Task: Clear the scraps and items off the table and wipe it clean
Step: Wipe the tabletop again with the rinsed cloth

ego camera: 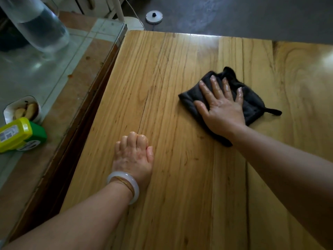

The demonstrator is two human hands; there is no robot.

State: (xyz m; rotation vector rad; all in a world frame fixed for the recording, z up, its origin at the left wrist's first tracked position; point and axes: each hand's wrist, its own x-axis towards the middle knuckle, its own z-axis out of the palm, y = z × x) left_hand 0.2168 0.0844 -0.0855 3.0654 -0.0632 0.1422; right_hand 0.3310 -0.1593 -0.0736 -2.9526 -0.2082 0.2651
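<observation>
While the right hand presses flat on the cloth, fingers spread and palm down, the cloth lies bunched on the table, toward its far right part. That hand is not closed around the cloth; it only bears down on top of it, with dark fabric showing past the fingertips and a thin loop trailing off the cloth's right side. The left hand rests on the table nearer the person and well to the left of the cloth, its fingers curled under so the knuckles face up; it grasps nothing that can be seen. A pale bangle and a thin gold one sit on that wrist. The table's wooden boards around the cloth show no scraps. Beside the table's left edge stands a lower glass-topped surface, and on it are a green and yellow bottle lying on its side, a small white dish with brownish pieces in it, and a clear jug farther back.
</observation>
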